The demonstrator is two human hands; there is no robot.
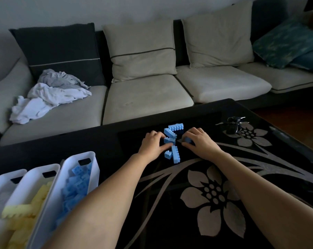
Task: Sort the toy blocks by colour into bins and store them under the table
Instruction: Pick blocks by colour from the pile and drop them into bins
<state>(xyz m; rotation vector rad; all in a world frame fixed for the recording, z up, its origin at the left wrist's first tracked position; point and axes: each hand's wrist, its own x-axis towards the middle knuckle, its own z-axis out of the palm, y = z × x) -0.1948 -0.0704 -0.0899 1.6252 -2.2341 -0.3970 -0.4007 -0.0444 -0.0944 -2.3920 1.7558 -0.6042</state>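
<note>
This is the living room of a home. A long sofa [146, 97] with pale seat pads runs along a plain wall, with loose back cushions [141, 51] and a teal pillow [284, 42] propped on it. A heap of crumpled clothes [48, 94] lies on one seat. In front stands a low table [259, 159] with a glossy black top and a flower pattern, carrying a bunch of keys [232, 124], blue toy blocks [175, 153] and white bins [96, 169]. A wooden floor [295, 121] shows beside it.

Wall [116, 8]: plain, pale, dimly lit.
Sofa [145, 97]: long, beige seats, dark frame.
Cushions: one dark grey [58, 49], two beige [141, 49], one teal [284, 42].
Floor [284, 119]: brown wood.
Counter [259, 168]: glossy black, flower pattern.
</note>
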